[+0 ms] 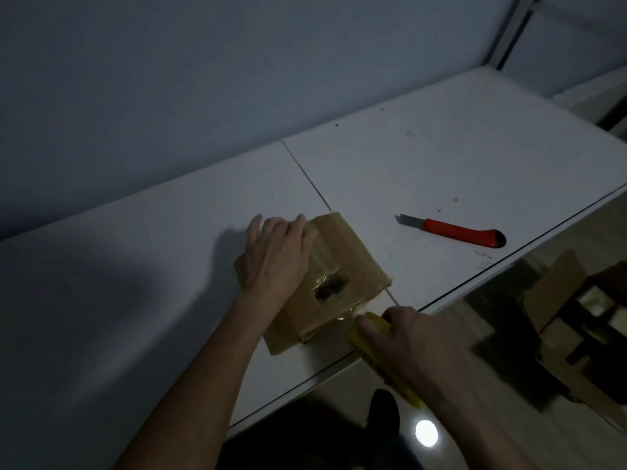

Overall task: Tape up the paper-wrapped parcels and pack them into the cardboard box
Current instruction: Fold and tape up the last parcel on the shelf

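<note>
Left part of brown paper-wrapped, tape-covered parcel (342, 266) hidden under left hand (276, 256). Dark patch on parcel top blurred behind glossy tape; contents cannot be told. Yellow object (376, 347) gripped by right hand (412, 344) largely covered by fingers, far end blurred; kind not discernible. Both forearms cut off by bottom edge. Open brown cardboard box (556, 296) on floor dim and blurred; interior not discernible. Dark shoe (383, 410) below white table (441, 157) edge partly cut off by shadow. Table cut off at left edge.
</note>
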